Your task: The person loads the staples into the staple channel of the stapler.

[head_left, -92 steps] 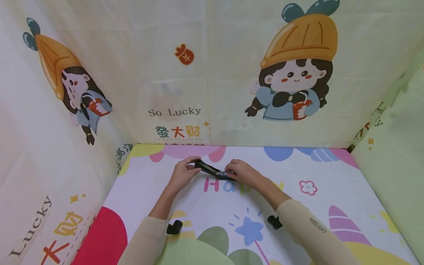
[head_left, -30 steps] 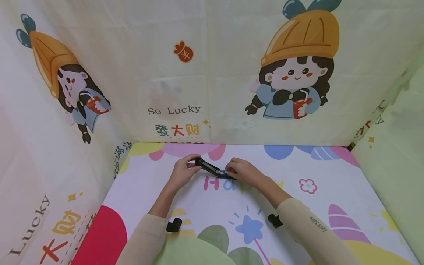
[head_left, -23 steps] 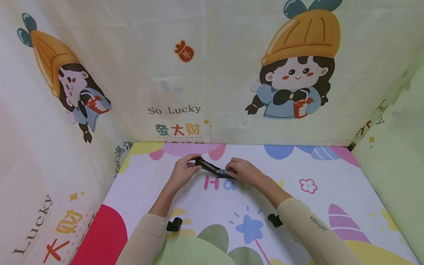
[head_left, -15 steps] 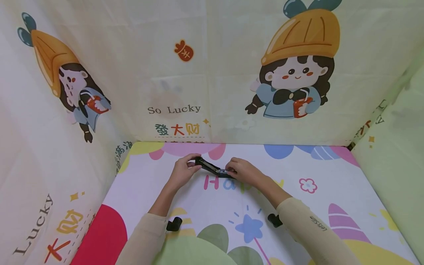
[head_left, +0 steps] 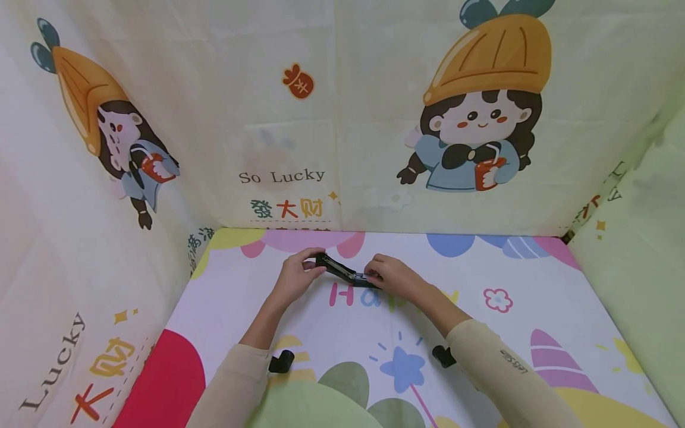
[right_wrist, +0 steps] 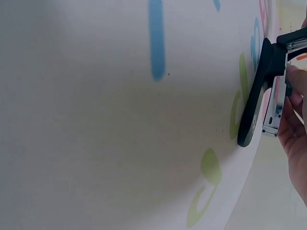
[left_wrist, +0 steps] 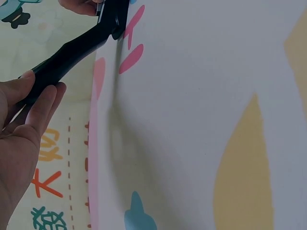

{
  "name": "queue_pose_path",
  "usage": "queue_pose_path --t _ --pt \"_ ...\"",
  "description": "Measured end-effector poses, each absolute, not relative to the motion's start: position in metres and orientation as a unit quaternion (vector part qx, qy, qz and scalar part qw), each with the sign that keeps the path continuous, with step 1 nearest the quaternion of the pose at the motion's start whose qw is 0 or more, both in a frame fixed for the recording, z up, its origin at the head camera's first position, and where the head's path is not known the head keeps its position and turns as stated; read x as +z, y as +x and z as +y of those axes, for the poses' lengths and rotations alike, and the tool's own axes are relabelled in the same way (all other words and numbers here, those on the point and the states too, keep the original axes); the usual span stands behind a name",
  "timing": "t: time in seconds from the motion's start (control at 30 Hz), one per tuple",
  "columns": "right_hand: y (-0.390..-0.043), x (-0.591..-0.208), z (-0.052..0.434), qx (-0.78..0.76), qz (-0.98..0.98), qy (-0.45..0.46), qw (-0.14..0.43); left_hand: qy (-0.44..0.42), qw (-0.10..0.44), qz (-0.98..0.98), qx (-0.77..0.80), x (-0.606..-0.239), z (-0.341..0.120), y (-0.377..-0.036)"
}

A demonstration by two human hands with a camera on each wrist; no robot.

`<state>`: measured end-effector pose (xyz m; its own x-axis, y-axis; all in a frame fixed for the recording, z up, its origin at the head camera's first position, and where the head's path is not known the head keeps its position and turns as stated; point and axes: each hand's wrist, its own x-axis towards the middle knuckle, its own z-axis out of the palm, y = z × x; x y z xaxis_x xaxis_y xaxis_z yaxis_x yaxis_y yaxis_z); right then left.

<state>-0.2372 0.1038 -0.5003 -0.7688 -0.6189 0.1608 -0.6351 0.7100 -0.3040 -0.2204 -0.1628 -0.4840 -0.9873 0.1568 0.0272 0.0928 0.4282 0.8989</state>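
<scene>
A black stapler (head_left: 338,270) is swung wide apart at its hinge above the far middle of the table. My left hand (head_left: 294,279) pinches the end of its raised cover between thumb and fingers, as the left wrist view also shows on the black cover (left_wrist: 67,57). My right hand (head_left: 396,278) holds the other half. In the right wrist view, the silver staple magazine (right_wrist: 274,108) stands apart from the black base (right_wrist: 254,105), with right fingertips gripping the magazine's side. The base lies on or just over the cloth; I cannot tell which. Whether staples sit inside is hidden.
A printed cloth (head_left: 342,333) covers the table. Light cloth walls (head_left: 374,119) with cartoon prints rise at the back and both sides. Black wrist-camera pieces (head_left: 282,362) jut from each sleeve cuff.
Both hands keep the same hold and the stapler stays spread apart. Only the head view has shifted slightly.
</scene>
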Motion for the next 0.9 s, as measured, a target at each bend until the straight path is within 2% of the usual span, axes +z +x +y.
queue_pose_path --t 0.9 --pt "-0.2378 -0.5038 0.1029 0.163 -0.925 0.343 0.034 0.071 0.032 0.847 0.526 -0.4802 -0.1608 -0.2206"
